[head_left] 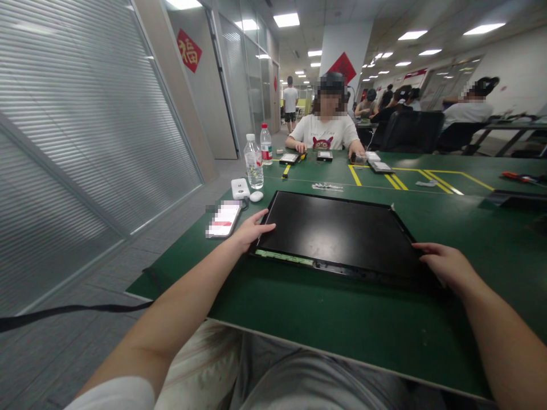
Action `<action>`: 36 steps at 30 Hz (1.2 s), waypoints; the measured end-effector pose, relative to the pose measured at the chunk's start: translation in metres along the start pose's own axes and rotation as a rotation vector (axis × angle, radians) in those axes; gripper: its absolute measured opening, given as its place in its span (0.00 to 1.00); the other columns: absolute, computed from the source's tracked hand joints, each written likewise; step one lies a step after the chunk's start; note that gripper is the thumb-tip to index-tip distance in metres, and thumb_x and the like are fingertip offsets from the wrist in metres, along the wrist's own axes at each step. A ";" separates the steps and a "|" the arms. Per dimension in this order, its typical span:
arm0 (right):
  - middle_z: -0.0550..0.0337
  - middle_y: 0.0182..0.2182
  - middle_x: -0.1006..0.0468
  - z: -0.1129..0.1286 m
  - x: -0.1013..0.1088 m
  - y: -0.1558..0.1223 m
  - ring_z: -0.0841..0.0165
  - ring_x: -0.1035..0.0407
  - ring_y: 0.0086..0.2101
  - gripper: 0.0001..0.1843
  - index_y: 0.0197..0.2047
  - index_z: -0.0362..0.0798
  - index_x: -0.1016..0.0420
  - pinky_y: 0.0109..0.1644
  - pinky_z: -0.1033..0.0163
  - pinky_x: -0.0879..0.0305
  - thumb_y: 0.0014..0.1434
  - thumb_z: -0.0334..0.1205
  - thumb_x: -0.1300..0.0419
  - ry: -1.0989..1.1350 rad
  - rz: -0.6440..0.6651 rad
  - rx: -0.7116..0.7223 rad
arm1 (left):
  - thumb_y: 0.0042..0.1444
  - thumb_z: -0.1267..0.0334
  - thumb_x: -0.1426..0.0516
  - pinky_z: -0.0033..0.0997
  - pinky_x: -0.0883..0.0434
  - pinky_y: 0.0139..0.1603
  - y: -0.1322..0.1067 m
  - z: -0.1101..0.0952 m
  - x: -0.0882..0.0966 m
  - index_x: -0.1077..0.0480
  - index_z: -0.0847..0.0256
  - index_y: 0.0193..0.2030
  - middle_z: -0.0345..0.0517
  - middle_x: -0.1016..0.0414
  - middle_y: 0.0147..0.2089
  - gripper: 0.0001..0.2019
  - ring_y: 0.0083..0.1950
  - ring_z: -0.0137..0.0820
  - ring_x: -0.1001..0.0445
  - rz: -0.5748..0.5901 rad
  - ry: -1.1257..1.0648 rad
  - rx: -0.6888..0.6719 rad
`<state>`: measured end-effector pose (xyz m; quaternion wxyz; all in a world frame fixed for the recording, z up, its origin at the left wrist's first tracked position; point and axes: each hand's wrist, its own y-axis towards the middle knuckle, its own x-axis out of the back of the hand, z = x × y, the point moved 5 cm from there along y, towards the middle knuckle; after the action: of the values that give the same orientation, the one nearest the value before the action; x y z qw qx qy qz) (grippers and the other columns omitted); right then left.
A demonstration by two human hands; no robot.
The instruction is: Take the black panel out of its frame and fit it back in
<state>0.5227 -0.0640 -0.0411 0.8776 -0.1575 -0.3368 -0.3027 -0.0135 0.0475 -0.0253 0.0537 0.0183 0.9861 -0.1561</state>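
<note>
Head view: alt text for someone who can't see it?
A black panel lies flat on a green table, left hand at its left edge, right hand at its near right corner. A phone and two bottles are to its left; a person sits opposite.

The right hand (447, 266) hides the panel's (337, 230) near corner; the phone (223, 220) screen is blurred.
</note>
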 end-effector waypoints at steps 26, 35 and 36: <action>0.51 0.42 0.10 0.013 0.000 -0.010 0.50 0.17 0.51 0.18 0.39 0.53 0.12 0.58 0.53 0.24 0.43 0.33 0.36 -0.021 0.052 0.003 | 0.54 0.79 0.26 0.47 0.15 0.66 -0.001 -0.008 0.001 0.20 0.63 0.69 0.58 0.10 0.59 0.34 0.59 0.48 0.10 0.066 -0.101 -0.094; 0.50 0.43 0.10 0.009 -0.002 -0.003 0.49 0.17 0.50 0.20 0.39 0.52 0.10 0.55 0.53 0.24 0.41 0.34 0.35 -0.036 0.049 0.010 | 0.36 0.71 0.16 0.53 0.19 0.68 0.017 0.002 0.006 0.15 0.64 0.46 0.55 0.09 0.47 0.27 0.58 0.52 0.11 0.083 -0.065 -0.163; 0.50 0.43 0.10 0.009 -0.002 -0.003 0.49 0.17 0.50 0.20 0.39 0.52 0.10 0.55 0.53 0.24 0.41 0.35 0.35 -0.034 0.049 0.014 | 0.35 0.71 0.16 0.54 0.19 0.68 0.019 0.002 0.008 0.15 0.64 0.45 0.54 0.09 0.45 0.27 0.57 0.52 0.11 0.056 -0.067 -0.167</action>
<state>0.5154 -0.0610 -0.0362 0.8800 -0.1646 -0.3500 -0.2759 -0.0202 0.0647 -0.0338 0.0925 0.0361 0.9924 -0.0722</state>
